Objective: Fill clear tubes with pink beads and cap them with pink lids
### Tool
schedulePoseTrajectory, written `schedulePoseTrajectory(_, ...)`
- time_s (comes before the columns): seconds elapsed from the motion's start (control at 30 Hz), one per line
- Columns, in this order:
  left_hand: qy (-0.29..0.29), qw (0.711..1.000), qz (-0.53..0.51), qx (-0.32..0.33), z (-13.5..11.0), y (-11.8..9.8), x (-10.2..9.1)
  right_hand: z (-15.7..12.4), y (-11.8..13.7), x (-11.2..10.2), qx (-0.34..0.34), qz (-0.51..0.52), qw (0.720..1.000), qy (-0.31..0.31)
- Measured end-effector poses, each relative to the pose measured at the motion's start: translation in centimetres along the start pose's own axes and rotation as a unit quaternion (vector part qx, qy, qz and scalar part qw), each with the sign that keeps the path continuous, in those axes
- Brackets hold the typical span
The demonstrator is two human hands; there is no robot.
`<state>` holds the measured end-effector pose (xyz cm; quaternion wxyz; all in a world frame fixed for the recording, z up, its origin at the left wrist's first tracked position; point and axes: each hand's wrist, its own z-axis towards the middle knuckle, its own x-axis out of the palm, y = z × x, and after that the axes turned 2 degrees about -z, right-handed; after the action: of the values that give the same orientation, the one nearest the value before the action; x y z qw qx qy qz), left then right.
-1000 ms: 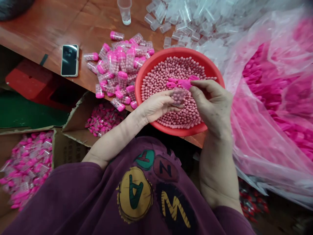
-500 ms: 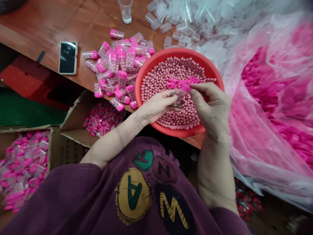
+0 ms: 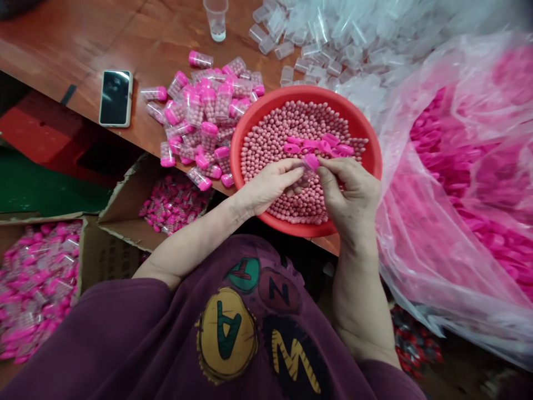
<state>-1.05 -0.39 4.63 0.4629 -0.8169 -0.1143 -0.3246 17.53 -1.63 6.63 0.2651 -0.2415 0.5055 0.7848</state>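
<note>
A clear vial (image 3: 307, 176) with a pink cap (image 3: 311, 161) is held over a red basin (image 3: 306, 92) of pink beads (image 3: 266, 150). Capped vials (image 3: 200, 105) are heaped on the bench (image 3: 104, 39) at left. The vial is clamped by the left hand's grip (image 3: 270, 186), the cap pinched by the right hand's grip (image 3: 350, 200), beside loose pink caps (image 3: 312, 145) on the beads.

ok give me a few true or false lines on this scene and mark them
The left hand holds a clear vial: true.
The right hand pinches the vial's pink cap: true.
The pink balls sit in a blue basin: false, the basin is red.
The phone lies in the basin: false, the phone lies on the wooden table near capped vials.
Loose pink caps lie on the balls: true.
</note>
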Motion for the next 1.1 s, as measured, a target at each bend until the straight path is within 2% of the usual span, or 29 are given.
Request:
schedulePoseTrajectory(0.1,0.007,1.000,0.010,-0.016,-0.1,-0.1,0.1,-0.2,-0.5,0.0,-0.023,0.017,1.000,-0.013)
schedulePoseTrajectory(0.23,-0.019,0.998,0.047,0.026,-0.3,0.2,0.4,-0.6,-1.0,0.2,-0.051,0.014,0.998,-0.022)
schedulePoseTrajectory(0.4,-0.039,0.994,0.086,0.051,-0.5,0.5,0.8,-1.1,-0.6,0.6,-0.027,-0.036,0.999,0.012)
schedulePoseTrajectory(0.57,-0.041,0.995,0.071,0.057,-0.8,-0.1,0.8,-1.4,-0.9,0.1,-0.019,0.051,0.997,0.058)
schedulePoseTrajectory(0.63,-0.036,0.996,0.063,0.051,-0.9,-0.4,0.8,-1.4,-1.6,0.2,0.004,0.095,0.995,0.037)
schedulePoseTrajectory(0.73,-0.029,0.995,0.074,0.056,-0.9,-0.4,0.7,-1.5,-2.5,1.0,0.057,0.138,0.988,-0.040)
schedulePoseTrajectory(0.8,-0.024,0.993,0.085,0.072,-0.7,-0.2,0.7,-1.5,-2.4,1.4,0.069,0.110,0.990,-0.051)
schedulePoseTrajectory(0.9,-0.013,0.991,0.097,0.090,-0.3,0.3,0.4,-1.7,-1.1,1.2,0.026,-0.002,1.000,0.017)
schedulePoseTrajectory(1.0,-0.011,0.991,0.102,0.087,0.2,0.7,0.0,-2.2,0.1,1.1,-0.025,-0.108,0.989,0.094)
schedulePoseTrajectory(1.1,-0.018,0.989,0.114,0.092,0.6,0.9,-0.3,-2.6,0.2,2.2,-0.026,-0.182,0.977,0.110)
